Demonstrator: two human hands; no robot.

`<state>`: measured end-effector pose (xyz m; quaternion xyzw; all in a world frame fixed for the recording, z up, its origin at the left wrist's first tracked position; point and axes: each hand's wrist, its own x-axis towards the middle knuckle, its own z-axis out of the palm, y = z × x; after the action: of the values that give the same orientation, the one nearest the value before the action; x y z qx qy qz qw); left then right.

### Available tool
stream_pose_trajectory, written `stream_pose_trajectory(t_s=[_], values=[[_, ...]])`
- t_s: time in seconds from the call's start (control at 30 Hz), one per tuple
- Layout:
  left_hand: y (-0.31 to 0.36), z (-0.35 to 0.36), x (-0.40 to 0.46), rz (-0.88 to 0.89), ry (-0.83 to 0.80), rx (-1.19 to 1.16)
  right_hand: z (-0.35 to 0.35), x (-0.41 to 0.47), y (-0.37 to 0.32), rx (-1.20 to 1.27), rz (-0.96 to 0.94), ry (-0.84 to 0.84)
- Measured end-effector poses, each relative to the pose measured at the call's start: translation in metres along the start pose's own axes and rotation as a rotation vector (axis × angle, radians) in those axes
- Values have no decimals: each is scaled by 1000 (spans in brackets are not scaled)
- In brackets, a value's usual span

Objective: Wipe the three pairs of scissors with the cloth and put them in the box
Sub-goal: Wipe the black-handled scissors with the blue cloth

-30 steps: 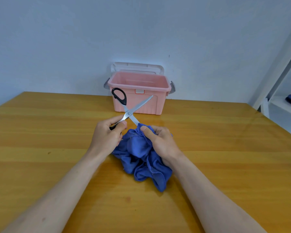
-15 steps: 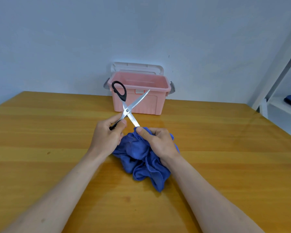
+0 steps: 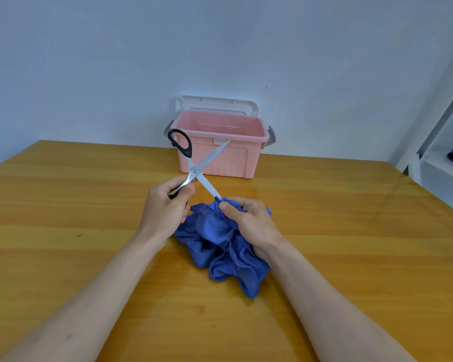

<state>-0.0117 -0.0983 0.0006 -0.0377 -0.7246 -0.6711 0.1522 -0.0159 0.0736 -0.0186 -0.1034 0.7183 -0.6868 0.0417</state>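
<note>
A pair of black-handled scissors (image 3: 197, 170) is spread wide open in an X above the table. My left hand (image 3: 165, 207) grips its lower handle, which is mostly hidden in the fist; the other handle loop sticks up. My right hand (image 3: 249, 220) holds the crumpled blue cloth (image 3: 220, 244) and pinches it round the tip of the lower blade. The open pink box (image 3: 220, 150) stands behind, near the wall. No other scissors are in sight.
The box's white lid (image 3: 216, 104) leans up behind it against the wall. The wooden table (image 3: 63, 205) stretches wide to both sides. A white shelf frame (image 3: 439, 126) stands off the table's right edge.
My right hand has slid the cloth down the lower blade toward its tip, baring more of the blade. The scissors sit slightly higher in my left hand.
</note>
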Motion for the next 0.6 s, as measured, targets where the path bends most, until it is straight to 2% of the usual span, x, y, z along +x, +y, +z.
stream_pose_trajectory(t_s=[0.17,0.3,0.6], values=[[4,4,-4,39,-5,40,1,-4,-9,-175,-43,84],[0,0,-2,17,26,15,3,-4,-7,-148,-86,81],[-2,-4,3,-55,65,-4,-10,-2,-2,-98,-83,-137]])
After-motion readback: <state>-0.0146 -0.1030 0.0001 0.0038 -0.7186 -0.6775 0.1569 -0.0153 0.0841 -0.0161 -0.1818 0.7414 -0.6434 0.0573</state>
